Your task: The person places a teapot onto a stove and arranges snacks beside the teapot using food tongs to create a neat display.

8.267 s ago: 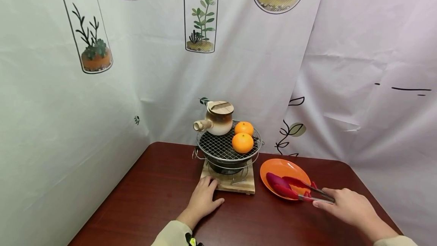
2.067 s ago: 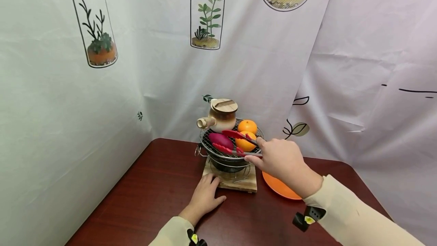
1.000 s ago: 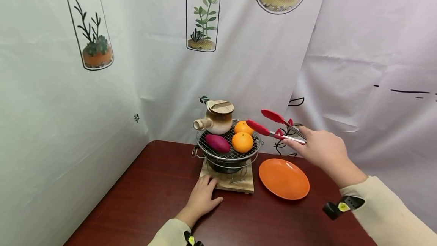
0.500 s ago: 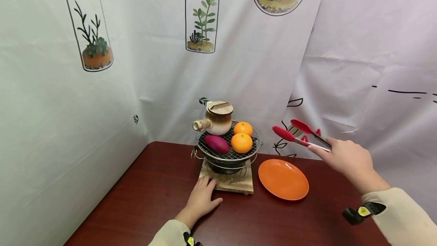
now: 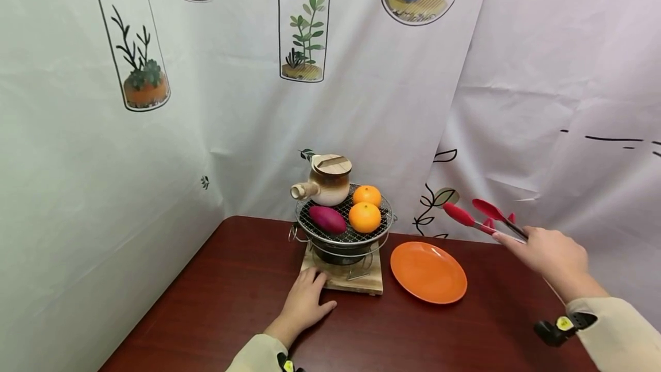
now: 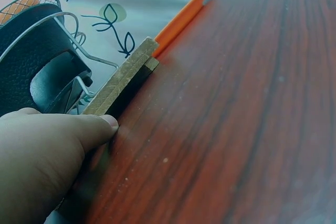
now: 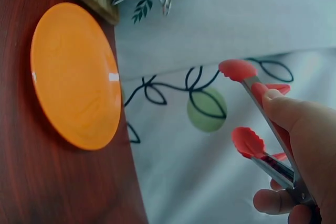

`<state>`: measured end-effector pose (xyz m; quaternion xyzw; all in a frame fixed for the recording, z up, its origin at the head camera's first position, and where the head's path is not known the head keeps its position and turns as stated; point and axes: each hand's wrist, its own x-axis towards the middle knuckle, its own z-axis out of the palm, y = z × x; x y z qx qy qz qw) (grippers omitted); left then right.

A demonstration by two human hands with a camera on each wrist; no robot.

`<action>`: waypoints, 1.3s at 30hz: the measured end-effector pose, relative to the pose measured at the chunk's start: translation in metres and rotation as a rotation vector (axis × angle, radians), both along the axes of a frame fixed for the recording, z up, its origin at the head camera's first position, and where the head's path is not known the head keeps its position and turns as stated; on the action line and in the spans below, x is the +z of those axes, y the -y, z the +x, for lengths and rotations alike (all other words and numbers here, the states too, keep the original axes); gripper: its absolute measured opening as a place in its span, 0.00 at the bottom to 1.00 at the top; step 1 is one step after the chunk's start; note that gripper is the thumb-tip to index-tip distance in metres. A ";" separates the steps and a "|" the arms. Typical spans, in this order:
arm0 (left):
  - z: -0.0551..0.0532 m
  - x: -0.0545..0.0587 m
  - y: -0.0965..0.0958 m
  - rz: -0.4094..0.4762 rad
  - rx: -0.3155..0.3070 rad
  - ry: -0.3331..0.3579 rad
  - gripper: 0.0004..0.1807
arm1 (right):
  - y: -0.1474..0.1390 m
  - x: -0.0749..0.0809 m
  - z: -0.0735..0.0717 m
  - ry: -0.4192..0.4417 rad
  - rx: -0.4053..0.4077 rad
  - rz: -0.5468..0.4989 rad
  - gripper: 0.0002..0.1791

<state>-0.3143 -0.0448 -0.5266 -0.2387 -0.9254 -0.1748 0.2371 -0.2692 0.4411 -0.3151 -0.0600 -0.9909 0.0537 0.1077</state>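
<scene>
My right hand (image 5: pixel 552 257) holds red-tipped metal tongs (image 7: pixel 270 119), raised over the right side of the table; their arms stand apart with nothing between the tips. On the round wire grill rack (image 5: pixel 343 236) lies a purple sweet potato (image 5: pixel 327 220), beside two mandarins (image 5: pixel 365 217). A clay teapot (image 5: pixel 330 188) with a wooden lid and side handle stands at the rack's back left. My left hand (image 5: pixel 302 303) rests with fingers relaxed on the front left corner of the wooden board (image 5: pixel 356 285) under the stove; its thumb (image 6: pixel 102 128) is near the board's edge.
An orange plate (image 5: pixel 428 272) lies on the dark red table (image 5: pixel 232 297), right of the board. The black stove body (image 6: pixel 47 51) sits in a wire stand on the board. A printed white cloth (image 5: pixel 258 131) hangs behind and along both sides.
The sweet potato has gone from the orange plate to the rack in the tongs and been let go. My right hand has since drawn back right with the tongs. My left hand stays put.
</scene>
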 end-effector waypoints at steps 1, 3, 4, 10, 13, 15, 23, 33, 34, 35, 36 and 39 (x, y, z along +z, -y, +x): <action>0.001 0.000 0.000 0.001 0.001 0.001 0.30 | -0.003 -0.002 0.000 0.005 -0.003 0.000 0.54; 0.001 0.001 0.000 0.003 0.001 0.000 0.30 | -0.008 -0.006 0.001 0.016 -0.005 -0.003 0.54; 0.002 0.001 0.000 0.004 0.002 -0.001 0.30 | -0.010 -0.007 0.001 0.021 -0.008 -0.007 0.54; 0.002 0.001 0.000 0.004 0.001 -0.009 0.30 | -0.024 -0.019 0.001 0.075 -0.042 -0.040 0.57; 0.002 0.000 -0.001 -0.002 0.000 -0.008 0.30 | -0.029 -0.026 0.001 0.088 -0.057 -0.051 0.56; 0.002 0.000 -0.001 -0.005 -0.001 -0.008 0.30 | -0.032 -0.031 0.001 0.094 -0.063 -0.062 0.55; 0.002 0.001 0.000 0.003 -0.002 -0.008 0.30 | -0.036 -0.058 0.001 0.115 -0.065 -0.097 0.49; 0.001 -0.001 -0.001 0.003 -0.003 -0.012 0.30 | -0.051 -0.103 0.001 0.123 -0.097 -0.148 0.46; 0.001 -0.001 -0.001 0.001 -0.003 -0.013 0.30 | -0.053 -0.106 0.001 0.129 -0.102 -0.149 0.47; 0.001 -0.001 -0.001 0.001 -0.002 -0.006 0.30 | -0.055 -0.109 0.002 0.136 -0.107 -0.151 0.47; 0.001 -0.001 -0.001 0.000 -0.002 -0.001 0.30 | -0.056 -0.112 0.002 0.143 -0.112 -0.153 0.47; 0.001 -0.001 0.000 -0.004 0.001 0.018 0.30 | -0.061 -0.123 0.001 0.152 -0.129 -0.169 0.48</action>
